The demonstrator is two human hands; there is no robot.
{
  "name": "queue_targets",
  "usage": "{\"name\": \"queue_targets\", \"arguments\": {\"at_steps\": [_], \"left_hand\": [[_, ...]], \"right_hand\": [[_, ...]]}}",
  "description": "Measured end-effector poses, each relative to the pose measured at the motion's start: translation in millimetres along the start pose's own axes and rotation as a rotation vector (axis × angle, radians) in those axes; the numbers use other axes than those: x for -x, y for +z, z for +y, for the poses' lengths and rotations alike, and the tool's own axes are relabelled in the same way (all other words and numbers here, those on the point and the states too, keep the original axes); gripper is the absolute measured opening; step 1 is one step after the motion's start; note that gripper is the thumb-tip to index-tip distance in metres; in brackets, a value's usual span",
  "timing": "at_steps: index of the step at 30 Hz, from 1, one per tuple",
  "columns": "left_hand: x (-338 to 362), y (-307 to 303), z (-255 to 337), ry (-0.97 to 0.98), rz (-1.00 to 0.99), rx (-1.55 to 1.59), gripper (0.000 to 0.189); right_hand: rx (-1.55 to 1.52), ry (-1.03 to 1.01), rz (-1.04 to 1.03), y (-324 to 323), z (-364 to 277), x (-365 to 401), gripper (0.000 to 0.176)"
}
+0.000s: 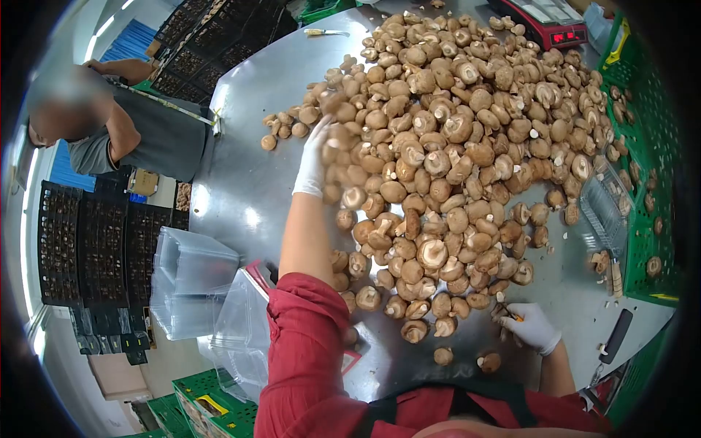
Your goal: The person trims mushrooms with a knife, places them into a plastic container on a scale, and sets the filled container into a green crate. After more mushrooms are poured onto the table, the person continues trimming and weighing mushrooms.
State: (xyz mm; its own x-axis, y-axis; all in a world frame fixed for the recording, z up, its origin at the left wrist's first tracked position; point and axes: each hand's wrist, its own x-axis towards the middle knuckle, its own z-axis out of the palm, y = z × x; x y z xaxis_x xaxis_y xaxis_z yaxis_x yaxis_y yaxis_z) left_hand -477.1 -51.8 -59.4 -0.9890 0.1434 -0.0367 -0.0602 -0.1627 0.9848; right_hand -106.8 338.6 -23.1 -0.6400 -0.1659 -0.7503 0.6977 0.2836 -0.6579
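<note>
A large heap of brown mushrooms covers much of the metal table. My left hand, white-gloved, reaches to the heap's left edge; its fingers are stretched out against the mushrooms there, some of them blurred. Close to the table's near edge, my right hand, also gloved, has its fingers curled round a small tool with an orange part, beside mushroom pieces. Just left of it, two loose mushrooms lie near the edge.
Clear plastic containers are stacked at the left. A green crate stands at the right, near a clear tray and a black-handled knife. A red scale is at the back. Another person stands across the table.
</note>
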Motion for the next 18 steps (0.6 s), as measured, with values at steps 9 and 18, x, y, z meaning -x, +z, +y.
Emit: {"name": "queue_targets", "arguments": {"at_steps": [9,18], "left_hand": [[56.1,88.8,6.1,-0.193,-0.076,0.319,0.060],[92.6,155.9,-15.6,0.327,-0.053,-0.495,0.072]], "right_hand": [[-0.075,-0.038,-0.006,2.3,7.1,-1.6,0.020],[-0.146,-0.257,0.146,14.4,34.1,19.0,0.015]]}}
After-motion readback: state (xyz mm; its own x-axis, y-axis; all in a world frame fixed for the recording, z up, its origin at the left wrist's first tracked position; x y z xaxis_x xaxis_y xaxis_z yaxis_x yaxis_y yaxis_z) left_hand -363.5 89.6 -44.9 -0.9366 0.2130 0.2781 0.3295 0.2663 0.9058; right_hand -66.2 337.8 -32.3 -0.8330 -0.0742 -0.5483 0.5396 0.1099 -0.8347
